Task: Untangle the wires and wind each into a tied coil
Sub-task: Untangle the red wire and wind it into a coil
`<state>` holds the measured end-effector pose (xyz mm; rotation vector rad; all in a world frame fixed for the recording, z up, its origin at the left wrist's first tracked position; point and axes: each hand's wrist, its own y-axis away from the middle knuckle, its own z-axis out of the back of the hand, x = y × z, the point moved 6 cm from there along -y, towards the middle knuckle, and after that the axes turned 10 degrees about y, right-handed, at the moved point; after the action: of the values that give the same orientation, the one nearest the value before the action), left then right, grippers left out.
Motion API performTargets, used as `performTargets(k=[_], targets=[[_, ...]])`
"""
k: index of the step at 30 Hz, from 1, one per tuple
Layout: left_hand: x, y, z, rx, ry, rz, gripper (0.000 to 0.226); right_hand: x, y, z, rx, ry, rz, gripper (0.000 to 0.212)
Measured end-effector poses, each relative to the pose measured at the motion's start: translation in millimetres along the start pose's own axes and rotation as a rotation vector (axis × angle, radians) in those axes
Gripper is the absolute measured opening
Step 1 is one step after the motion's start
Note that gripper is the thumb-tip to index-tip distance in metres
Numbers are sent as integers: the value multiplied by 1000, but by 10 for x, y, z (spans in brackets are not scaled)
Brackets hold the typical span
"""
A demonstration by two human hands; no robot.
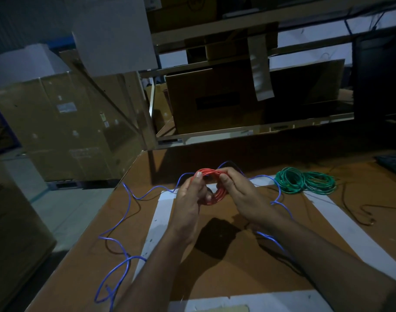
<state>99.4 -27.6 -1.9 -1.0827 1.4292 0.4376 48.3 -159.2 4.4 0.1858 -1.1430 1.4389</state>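
Red wire coil held up over the cardboard worktop, gripped on either side: left hand with thumb pressed on its top edge, right hand pinching the upper strands. Loose blue wire trailing across the worktop. Green wire coil lying far right, apart.

Red coil, green coil, blue wire, brown table
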Motion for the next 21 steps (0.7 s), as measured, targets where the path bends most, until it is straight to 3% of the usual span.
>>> performTargets(k=[3,5,9,13,15,21], targets=[[-21,32,-51,-4,-14,8,30,-28,-8,8,-30,-77,-53,29],[14,28,-69,12,-34,20,34,-3,-15,9,-47,-97,-70,29],[70,11,-106,126,121,118,36,13,-52,78,-74,114,-44,30],[99,-9,-93,186,207,242,30,-107,-100,58,25,102,-103,50],[59,5,-90,201,177,261,41,-125,-93,46,21,164,-80,51],[53,18,-19,211,-9,296,44,60,-4,11,91,492,51,12]])
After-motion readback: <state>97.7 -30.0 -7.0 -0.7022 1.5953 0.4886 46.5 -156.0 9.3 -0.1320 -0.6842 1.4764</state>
